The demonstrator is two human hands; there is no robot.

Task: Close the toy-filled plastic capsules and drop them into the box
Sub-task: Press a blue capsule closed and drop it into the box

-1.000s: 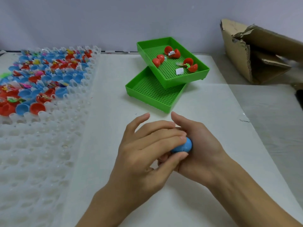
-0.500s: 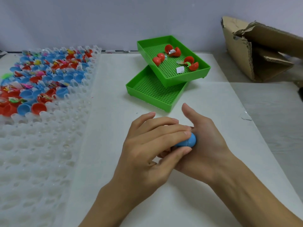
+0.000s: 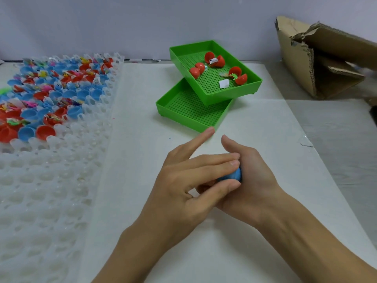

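a single head-worn wide-angle view looked forward and down across the white table point(image 3: 255, 123), close above both hands at lower centre, with the far wall point(image 3: 122, 21) along the top edge.

1. The blue capsule point(image 3: 231, 175) shows only as a small patch; the fingers of the left hand point(image 3: 183, 186) cover most of it, and the right hand point(image 3: 251, 180) hides its far side.
2. Whether its halves are fully closed cannot be told.
3. The right hand's fingertips are hidden behind the left hand.
4. Both forearms are cut off by the bottom edge.
5. The cardboard box point(image 3: 318, 64) runs off the right edge, and its inside is in shadow.
6. The clear plastic tray point(image 3: 53, 190) is cut by the left and bottom edges.
7. The toys in its open capsules point(image 3: 51, 92) are too small to identify.
8. The upper green tray point(image 3: 214, 70) hides part of the lower green tray point(image 3: 189, 111).
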